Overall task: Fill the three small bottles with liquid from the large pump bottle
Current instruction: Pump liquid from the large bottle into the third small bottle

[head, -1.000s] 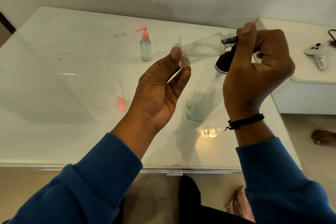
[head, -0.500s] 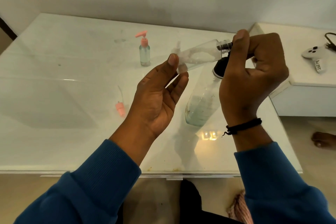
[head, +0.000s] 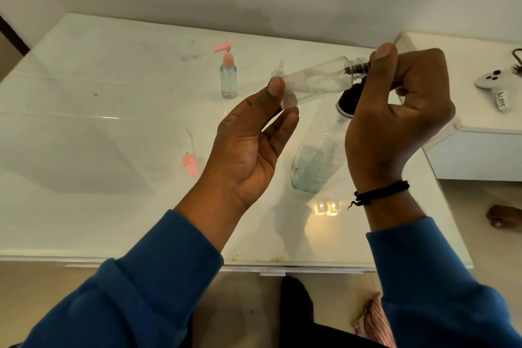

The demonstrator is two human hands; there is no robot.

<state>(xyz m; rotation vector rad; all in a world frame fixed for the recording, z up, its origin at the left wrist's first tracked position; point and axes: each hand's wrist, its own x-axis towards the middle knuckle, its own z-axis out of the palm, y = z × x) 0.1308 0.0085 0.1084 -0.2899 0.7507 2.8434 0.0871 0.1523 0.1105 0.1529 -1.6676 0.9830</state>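
On the far left of the white glass-topped surface, nearest me, a loose pink pump cap with its thin dip tube lies flat. Behind it a small bottle with a pink pump stands upright, capped and holding pale liquid.

Moving right, my left hand is raised palm-up with its fingers relaxed; only the thumb and fingertips pinch the base of a clear small bottle held in the air. This bottle lies almost on its side, its long axis running from the base at the left hand up and rightward to the neck at the right hand. It looks near empty, its walls streaked with droplets.

Just below and behind it the large pump bottle stands on the surface, leaning in this wide view, pale blue liquid filling roughly its lower part, and with a black collar at its top.

My right hand is clenched around the black nozzle, which meets the small bottle's mouth; whether liquid is passing I cannot tell. I judge the next move turns on keeping nozzle and mouth aligned along that tilted axis, with the right hand the nearer one to the join.

Farthest right, a white game controller rests on a lower white cabinet.
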